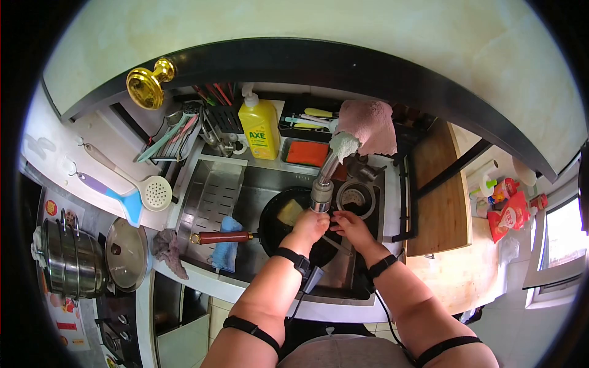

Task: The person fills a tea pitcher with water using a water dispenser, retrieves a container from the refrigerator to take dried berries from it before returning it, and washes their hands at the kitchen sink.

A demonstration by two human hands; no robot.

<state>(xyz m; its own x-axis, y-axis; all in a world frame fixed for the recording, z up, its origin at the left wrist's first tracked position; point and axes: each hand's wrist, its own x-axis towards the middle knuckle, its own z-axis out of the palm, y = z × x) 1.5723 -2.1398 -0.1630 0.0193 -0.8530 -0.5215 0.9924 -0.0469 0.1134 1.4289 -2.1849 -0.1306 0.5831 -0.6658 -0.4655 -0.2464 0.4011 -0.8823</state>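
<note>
My left hand [311,226] is closed, right under the metal faucet spout [322,195] in the sink. What its curled fingers hold, if anything, is hidden. Just to the right, my right hand [352,228] has its fingers bent and slightly apart, with nothing visible in them. Both hands are over a black frying pan [268,222] whose brown wooden handle [224,238] points left. Inside the pan lies a yellowish sponge-like piece [290,212]. A thin grey strip [337,245] shows below my hands; its kind is unclear. A sink strainer basket [355,199] sits beyond my right hand.
A blue cloth [226,248] hangs over the sink's front edge, under the pan handle. Behind stand a yellow AXE soap bottle [259,132] and an orange sponge [307,153] in a tray. A pink towel [370,126] drapes by the faucet. Left are a glass lid [126,256] and steamer pot [72,260].
</note>
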